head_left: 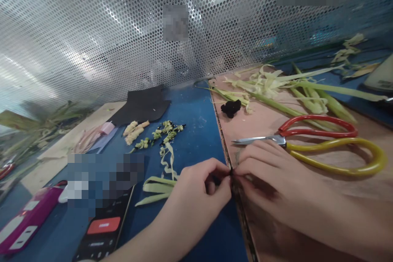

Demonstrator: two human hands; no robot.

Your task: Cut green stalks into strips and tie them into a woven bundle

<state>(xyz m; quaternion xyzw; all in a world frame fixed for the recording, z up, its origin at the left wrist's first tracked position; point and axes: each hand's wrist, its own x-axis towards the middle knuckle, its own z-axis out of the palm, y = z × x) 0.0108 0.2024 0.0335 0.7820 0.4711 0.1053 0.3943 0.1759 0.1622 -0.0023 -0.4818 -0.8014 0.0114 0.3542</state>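
Here both hands pinch something tiny beside the scissors.

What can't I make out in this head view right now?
- What the left hand and right hand pinch between them: too small, covered by the fingertips.
- Scissors blade tip: partly behind the right hand.
- Phone screen: cut off by the bottom edge, top blurred out.
- Far leaves: motion-blurred.
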